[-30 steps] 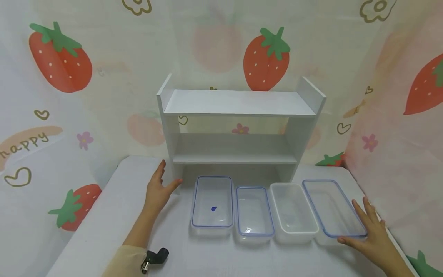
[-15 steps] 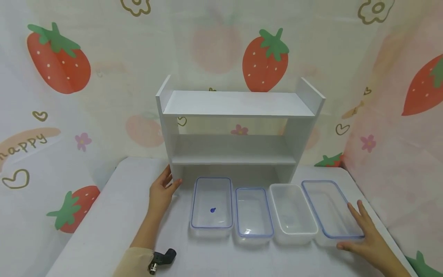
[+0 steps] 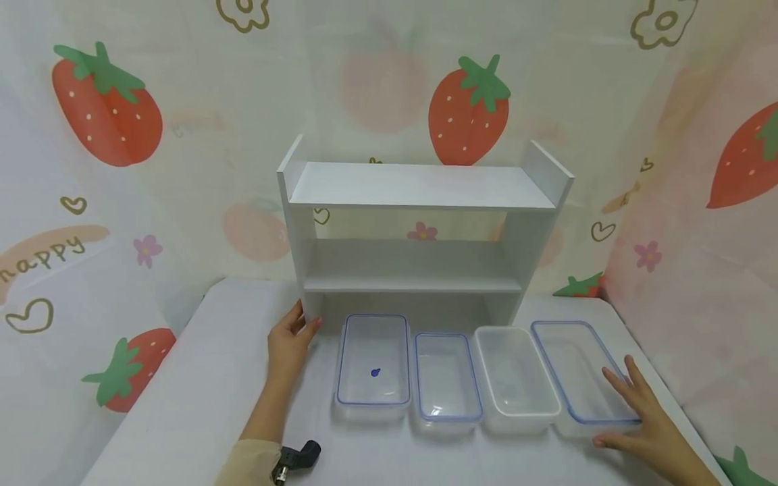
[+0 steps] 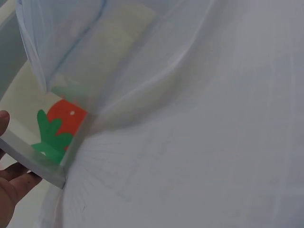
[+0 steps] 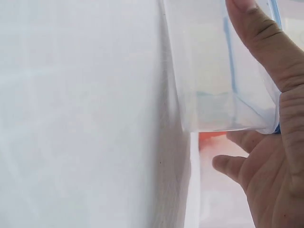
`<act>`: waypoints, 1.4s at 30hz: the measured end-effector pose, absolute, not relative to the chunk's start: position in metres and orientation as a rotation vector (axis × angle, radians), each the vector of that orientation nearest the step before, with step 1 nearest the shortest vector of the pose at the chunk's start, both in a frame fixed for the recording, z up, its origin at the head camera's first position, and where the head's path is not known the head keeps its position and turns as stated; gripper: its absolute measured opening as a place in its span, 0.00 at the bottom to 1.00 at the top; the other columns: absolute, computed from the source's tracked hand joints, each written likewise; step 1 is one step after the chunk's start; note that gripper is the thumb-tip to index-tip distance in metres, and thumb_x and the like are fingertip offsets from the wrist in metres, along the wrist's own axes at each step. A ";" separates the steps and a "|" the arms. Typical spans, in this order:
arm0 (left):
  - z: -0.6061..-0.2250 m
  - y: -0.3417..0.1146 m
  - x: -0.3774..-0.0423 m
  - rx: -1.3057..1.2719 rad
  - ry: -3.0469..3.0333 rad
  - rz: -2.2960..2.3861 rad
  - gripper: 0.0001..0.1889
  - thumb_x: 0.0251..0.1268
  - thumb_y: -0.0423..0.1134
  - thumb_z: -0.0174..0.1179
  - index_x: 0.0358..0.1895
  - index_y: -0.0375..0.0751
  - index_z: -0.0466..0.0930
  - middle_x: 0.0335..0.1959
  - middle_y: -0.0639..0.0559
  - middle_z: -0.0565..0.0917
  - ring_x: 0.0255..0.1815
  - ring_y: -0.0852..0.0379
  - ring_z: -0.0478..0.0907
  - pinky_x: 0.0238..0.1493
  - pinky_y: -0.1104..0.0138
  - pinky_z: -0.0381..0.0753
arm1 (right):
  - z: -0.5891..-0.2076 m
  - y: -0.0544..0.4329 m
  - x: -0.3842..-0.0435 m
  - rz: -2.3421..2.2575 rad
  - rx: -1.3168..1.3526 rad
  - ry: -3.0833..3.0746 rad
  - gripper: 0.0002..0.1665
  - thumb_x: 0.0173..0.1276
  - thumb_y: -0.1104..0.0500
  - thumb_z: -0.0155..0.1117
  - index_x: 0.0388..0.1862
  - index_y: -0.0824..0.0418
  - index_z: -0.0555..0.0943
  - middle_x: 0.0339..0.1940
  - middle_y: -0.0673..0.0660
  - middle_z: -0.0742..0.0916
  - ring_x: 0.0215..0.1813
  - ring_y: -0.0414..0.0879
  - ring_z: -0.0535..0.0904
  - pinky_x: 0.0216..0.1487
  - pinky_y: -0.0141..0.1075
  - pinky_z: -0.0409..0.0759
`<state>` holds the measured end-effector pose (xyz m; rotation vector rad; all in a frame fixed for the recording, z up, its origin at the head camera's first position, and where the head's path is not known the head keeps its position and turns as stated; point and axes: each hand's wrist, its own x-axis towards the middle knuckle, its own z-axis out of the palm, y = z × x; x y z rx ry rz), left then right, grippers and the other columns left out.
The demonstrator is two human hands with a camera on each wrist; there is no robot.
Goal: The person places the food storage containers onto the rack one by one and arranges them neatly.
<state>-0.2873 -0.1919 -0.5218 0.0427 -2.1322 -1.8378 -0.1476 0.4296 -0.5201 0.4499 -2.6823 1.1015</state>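
A white two-tier shelf rack (image 3: 413, 185) stands at the back of the table. My left hand (image 3: 288, 347) holds the lower front edge of its left side panel; in the left wrist view, the thumb (image 4: 4, 121) lies on one face of the panel and the fingers (image 4: 21, 183) behind the other. My right hand (image 3: 644, 418) spreads around the near right corner of a clear container with a blue rim (image 3: 574, 420). In the right wrist view, the thumb (image 5: 266, 42) overlaps that container's wall (image 5: 204, 104), with the fingers extended on its far side.
In front of the rack, left to right, stand a large blue-rimmed container (image 3: 373, 391), a smaller blue-rimmed one (image 3: 450, 385) and a white-rimmed one (image 3: 516, 378). White cloth covers the table (image 3: 182, 378). Strawberry-printed curtains (image 3: 365, 81) hang behind and at both sides.
My left hand has moved right and taken hold of the rack's left side panel. The right hand has shifted slightly left, closer around the rightmost container. The containers stay in place.
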 end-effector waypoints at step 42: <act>-0.523 -0.188 -0.284 0.116 -2.068 -1.777 0.27 0.69 0.38 0.69 0.69 0.37 0.75 0.68 0.41 0.77 0.63 0.42 0.81 0.51 0.83 0.79 | -0.525 0.425 -0.147 1.021 0.392 -2.471 0.60 0.44 0.73 0.84 0.78 0.62 0.67 0.82 0.59 0.66 0.79 0.28 0.55 0.62 0.08 0.60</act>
